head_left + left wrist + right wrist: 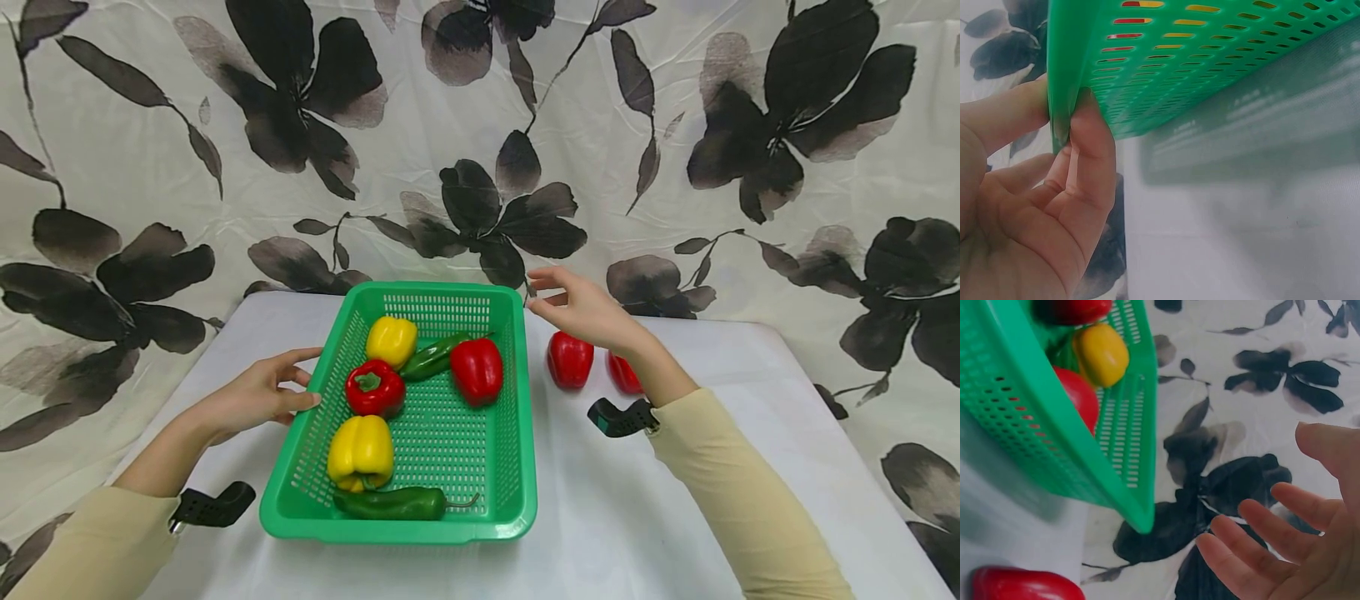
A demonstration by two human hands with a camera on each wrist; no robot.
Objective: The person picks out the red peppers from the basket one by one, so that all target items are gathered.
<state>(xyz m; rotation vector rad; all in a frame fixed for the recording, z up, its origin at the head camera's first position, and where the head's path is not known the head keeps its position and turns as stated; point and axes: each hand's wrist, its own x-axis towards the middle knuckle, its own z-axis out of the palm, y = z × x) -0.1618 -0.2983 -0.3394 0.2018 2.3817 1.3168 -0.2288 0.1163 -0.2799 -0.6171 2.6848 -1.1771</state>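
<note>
Closest to me, at lower centre of the frame, the green basket [397,532] has a long green pepper [397,504] along its front wall. Behind that sit the front yellow pepper [360,452] and a stemmed red pepper [382,393]; at centre left the left hand [247,398] pinches the rim. Deeper inside are a large red pepper [477,372], a slim green pepper [435,357] and the rear yellow pepper [392,340]. Right of centre, two loose red peppers [570,360] rest on the white worktop [637,500]. Above them, the right hand [581,307] hovers with fingers apart, holding nothing. I'd judge the basket is being steadied; next, that hand needs a grip, on rim or pepper I can't tell. Floral cloth [607,167] hangs behind.
</note>
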